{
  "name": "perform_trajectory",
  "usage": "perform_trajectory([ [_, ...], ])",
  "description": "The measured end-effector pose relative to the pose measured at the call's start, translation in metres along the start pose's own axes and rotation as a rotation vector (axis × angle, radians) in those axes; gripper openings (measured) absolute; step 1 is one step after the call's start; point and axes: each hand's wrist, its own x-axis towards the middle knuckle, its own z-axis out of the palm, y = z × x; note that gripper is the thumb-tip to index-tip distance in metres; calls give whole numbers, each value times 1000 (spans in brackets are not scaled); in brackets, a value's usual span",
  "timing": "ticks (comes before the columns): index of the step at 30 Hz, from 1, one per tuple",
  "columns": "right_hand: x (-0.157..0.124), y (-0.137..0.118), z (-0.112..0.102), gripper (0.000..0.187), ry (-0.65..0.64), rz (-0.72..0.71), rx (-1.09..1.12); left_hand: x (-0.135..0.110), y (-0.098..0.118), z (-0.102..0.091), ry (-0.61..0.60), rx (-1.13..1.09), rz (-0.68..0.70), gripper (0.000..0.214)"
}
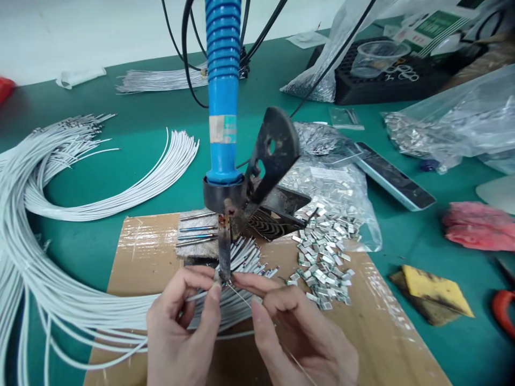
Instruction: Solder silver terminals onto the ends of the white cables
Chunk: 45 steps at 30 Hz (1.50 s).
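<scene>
A soldering iron (pixel 222 107) with a blue ribbed handle hangs tip-down in the middle, its dark tip (pixel 224 249) right at my fingertips. My left hand (pixel 183 327) is closed in a pinch beside the tip, on what looks like the end of a white cable; my fingers hide most of it. My right hand (pixel 308 335) pinches a thin solder wire (pixel 240 296), whose end meets the iron's tip. The wire's tail (pixel 298 364) runs down below my palm. Behind my hands, many white cables (pixel 120 313) curve in from the left over a cardboard sheet (pixel 140 241).
Small metal connectors (pixel 325 268) lie piled at right, spilling from a clear bag (pixel 358 214). A black bracket (pixel 273 155) juts from the iron. Further right are a phone (pixel 394 177), a yellow sponge (pixel 434 289) and red-handled scissors (pixel 502 311). Another cable bundle (pixel 161 80) lies behind.
</scene>
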Motion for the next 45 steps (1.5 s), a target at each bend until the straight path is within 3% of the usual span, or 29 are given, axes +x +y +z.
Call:
perform_trajectory([
  [17,0,-2,1,21,11,-13,23,1,3,-3,-2,16,57,19],
  [34,0,-2,-3,20,-15,-9,36,-2,2,-1,4,-10,-3,14],
  [45,1,-3,-2,21,-1,-3,35,2,3,-3,1,43,55,17],
])
